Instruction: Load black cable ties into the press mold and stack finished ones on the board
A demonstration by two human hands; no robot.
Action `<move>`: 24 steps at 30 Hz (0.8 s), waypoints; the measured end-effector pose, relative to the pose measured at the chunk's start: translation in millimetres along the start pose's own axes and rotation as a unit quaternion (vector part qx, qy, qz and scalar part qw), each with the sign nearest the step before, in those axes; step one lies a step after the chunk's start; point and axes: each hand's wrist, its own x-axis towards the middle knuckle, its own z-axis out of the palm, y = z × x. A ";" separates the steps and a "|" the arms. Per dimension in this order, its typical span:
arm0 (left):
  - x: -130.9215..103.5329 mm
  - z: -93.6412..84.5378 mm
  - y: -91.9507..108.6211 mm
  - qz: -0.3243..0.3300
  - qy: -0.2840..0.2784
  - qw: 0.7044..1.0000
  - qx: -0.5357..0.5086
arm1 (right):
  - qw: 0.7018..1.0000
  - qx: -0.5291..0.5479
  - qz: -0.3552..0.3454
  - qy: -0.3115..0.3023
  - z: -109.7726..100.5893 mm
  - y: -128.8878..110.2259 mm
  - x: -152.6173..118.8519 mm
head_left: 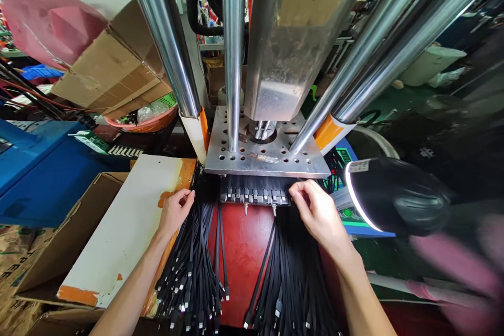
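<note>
Under the press's metal plate (268,168) sits a dark mold (255,197) with a row of small metal connectors along its front. My left hand (177,212) is at the left, beside the top of a bundle of black cables (192,268), thumb and index finger pinched; what they hold, if anything, is too small to make out. At the right end of the mold is my right hand (315,207), its fingers curled with thumb near index finger; anything between them is hidden. Another bundle of black cables (291,278) hangs below it over the red surface (240,252).
A white board (129,220) lies over an open cardboard box (74,226) on the left. Steel columns (234,63) rise from the press plate. At the right are a black lamp (397,197) with a lit rim and a blue control box (366,228). Pink cloth blurs at the right edge.
</note>
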 end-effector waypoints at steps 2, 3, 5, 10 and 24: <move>0.2 0.2 0.3 0.001 0.002 1.000 -0.002 | 1.000 0.010 -0.003 0.023 -4.4 -0.2 -4.4; 0.2 0.1 0.6 0.002 0.003 1.000 -0.002 | 0.999 0.012 -0.007 0.033 -6.2 -0.8 -5.8; 0.0 -0.1 1.5 0.001 0.004 1.000 -0.003 | 0.999 0.008 -0.017 0.045 -8.2 -2.7 -6.8; -1.1 -0.9 3.3 0.002 0.005 1.000 0.000 | 0.995 -0.054 -0.082 -0.004 -2.6 -7.1 -5.8; 0.0 -0.6 3.8 0.004 -0.002 1.000 0.003 | 0.971 -0.233 -0.058 0.018 -2.0 -12.2 -22.3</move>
